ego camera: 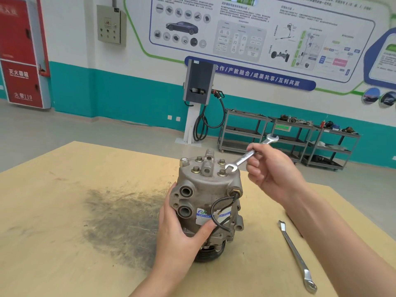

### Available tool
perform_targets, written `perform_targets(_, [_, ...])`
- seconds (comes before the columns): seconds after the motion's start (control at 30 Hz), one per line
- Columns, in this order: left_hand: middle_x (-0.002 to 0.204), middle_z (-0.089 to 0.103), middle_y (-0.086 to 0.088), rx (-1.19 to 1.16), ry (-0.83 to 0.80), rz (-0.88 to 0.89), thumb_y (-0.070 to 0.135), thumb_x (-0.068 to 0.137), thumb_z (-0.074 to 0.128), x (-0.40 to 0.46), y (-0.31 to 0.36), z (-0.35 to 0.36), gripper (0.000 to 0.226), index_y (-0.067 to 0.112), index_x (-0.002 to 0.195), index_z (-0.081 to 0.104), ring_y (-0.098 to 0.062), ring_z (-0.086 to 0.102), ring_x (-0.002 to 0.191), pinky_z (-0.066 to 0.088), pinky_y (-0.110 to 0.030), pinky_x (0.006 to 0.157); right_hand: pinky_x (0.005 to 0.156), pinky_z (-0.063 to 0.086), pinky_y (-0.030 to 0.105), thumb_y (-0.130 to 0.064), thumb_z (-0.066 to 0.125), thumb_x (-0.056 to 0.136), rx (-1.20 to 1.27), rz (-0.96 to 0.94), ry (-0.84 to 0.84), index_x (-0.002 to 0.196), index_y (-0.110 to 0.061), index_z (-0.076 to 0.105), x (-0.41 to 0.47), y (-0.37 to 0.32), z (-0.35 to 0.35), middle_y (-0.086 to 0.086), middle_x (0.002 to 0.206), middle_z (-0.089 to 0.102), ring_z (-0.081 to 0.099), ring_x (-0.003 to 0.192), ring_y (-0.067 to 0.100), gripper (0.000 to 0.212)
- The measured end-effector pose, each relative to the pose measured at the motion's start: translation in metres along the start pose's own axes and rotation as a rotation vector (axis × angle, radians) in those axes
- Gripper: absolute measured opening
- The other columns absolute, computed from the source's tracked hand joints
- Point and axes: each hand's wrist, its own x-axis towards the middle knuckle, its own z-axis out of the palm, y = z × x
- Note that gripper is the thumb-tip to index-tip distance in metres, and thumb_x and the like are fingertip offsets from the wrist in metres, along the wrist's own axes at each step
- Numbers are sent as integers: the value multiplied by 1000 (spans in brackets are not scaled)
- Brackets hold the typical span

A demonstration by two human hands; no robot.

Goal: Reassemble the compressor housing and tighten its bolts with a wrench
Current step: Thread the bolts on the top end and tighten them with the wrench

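Observation:
A grey metal compressor [205, 196] stands upright on its black pulley on the wooden table [64, 211]. Several brass-coloured bolts [222, 173] sit in its top cover. My left hand [180, 230] grips the housing's left side, thumb across the front below the label. My right hand [270, 168] holds an open-end wrench [246, 157] by its shaft. The wrench's lower jaw hovers just right of the front right bolt, touching or nearly touching the cover's edge.
A second, longer ring wrench [296, 254] lies on the table to the right of the compressor. A dark grease stain [120, 219] covers the table left of it. Beyond the table stand a charging post [199, 93] and metal shelf carts [289, 138].

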Motion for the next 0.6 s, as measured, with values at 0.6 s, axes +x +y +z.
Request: perform_targets(0.6, [142, 48, 10, -1, 4, 20, 67, 58, 76, 0, -2, 0, 107, 38, 149, 28, -13, 45, 136, 40, -45, 113, 36, 26, 15, -14, 44, 100, -63, 188, -48, 83, -12, 54, 17, 7, 1, -2, 51, 45, 37, 38, 8, 20])
